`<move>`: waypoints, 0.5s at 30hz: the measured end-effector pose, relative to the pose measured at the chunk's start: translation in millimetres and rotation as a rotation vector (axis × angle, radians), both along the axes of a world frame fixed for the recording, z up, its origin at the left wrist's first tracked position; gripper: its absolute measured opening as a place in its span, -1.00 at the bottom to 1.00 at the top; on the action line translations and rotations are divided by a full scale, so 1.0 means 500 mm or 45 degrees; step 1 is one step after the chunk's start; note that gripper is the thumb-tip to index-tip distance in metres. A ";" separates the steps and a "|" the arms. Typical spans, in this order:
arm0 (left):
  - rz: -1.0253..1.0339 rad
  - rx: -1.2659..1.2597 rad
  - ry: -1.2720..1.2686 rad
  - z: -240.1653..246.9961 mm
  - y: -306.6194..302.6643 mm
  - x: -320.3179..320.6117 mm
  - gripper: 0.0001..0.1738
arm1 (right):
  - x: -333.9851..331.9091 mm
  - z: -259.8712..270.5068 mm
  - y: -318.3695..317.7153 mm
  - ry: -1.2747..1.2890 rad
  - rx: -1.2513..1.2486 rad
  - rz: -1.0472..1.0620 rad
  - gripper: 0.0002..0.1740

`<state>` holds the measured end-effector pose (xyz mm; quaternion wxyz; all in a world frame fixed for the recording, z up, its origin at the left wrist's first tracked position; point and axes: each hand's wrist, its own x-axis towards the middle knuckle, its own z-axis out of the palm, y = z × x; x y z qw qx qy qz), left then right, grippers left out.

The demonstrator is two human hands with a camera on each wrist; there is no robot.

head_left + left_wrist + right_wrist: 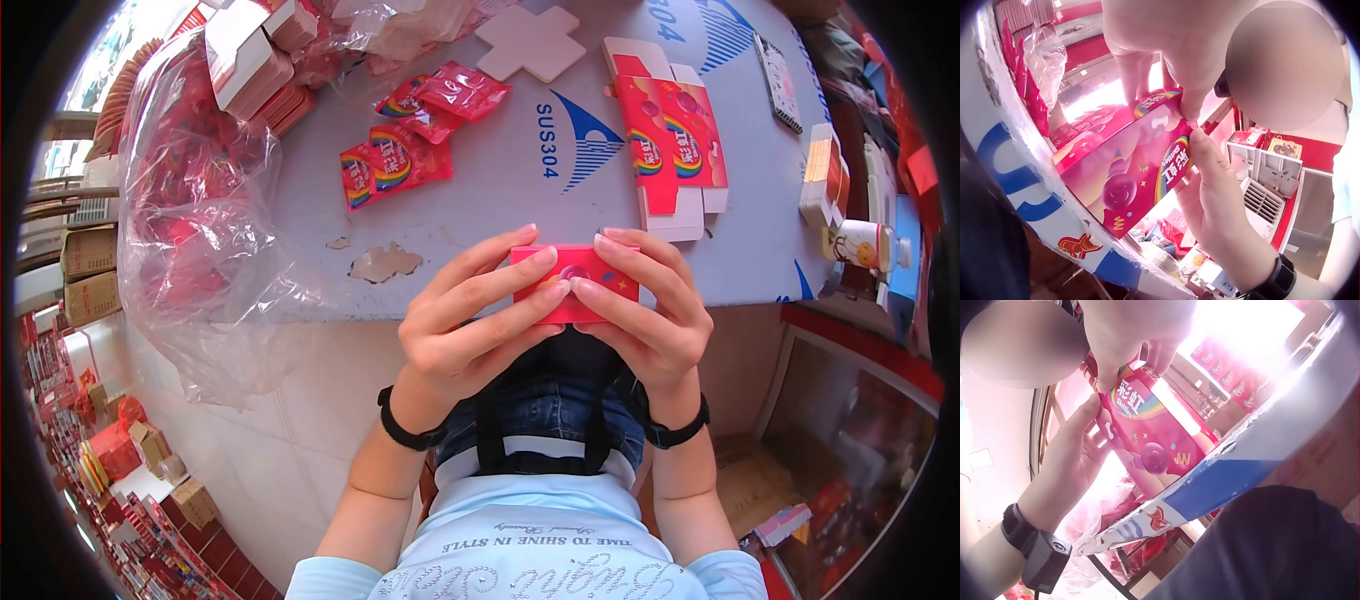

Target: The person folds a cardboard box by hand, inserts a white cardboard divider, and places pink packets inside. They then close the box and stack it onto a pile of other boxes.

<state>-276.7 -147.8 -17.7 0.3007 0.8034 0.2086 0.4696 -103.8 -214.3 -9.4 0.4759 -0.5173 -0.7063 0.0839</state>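
Note:
A pink Skittles box [575, 268] stands at the table's near edge, between both hands. My left hand [455, 315] pinches its left side, and the right hand [658, 312] pinches the right side. Both thumbs come together at the middle of the box's upper end. In the left wrist view the carton [1125, 172] has formed sides with a rainbow logo and a purple candy. Seen from the right wrist, the box [1157, 440] leans at a slant in that frame, fingers gathered at its logo end. Its inside is hidden.
An unfolded Skittles carton [680, 130] lies on the grey table [480, 220], with several red candy packets [405, 160] to its left. A clear plastic bag [200, 230] drapes over the left edge. White-backed cartons [250, 70] are stacked behind. A cup [858, 246] stands far right.

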 end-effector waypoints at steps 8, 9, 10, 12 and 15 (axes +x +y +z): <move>-0.020 -0.024 0.016 0.005 0.001 -0.004 -0.58 | 0.003 0.015 -0.002 0.020 -0.066 0.018 -0.52; -0.035 -0.052 0.024 0.007 0.002 -0.005 -0.57 | 0.004 0.019 -0.001 0.020 -0.063 0.019 -0.52; -0.050 -0.079 0.031 0.010 0.002 -0.007 -0.56 | 0.006 0.024 -0.001 0.004 -0.085 0.027 -0.52; -0.057 -0.129 0.036 0.018 0.001 -0.008 -0.57 | 0.007 0.034 -0.002 -0.010 -0.105 0.038 -0.52; -0.053 -0.225 0.089 0.043 -0.001 -0.010 -0.60 | 0.010 0.051 0.001 -0.042 -0.144 0.043 -0.53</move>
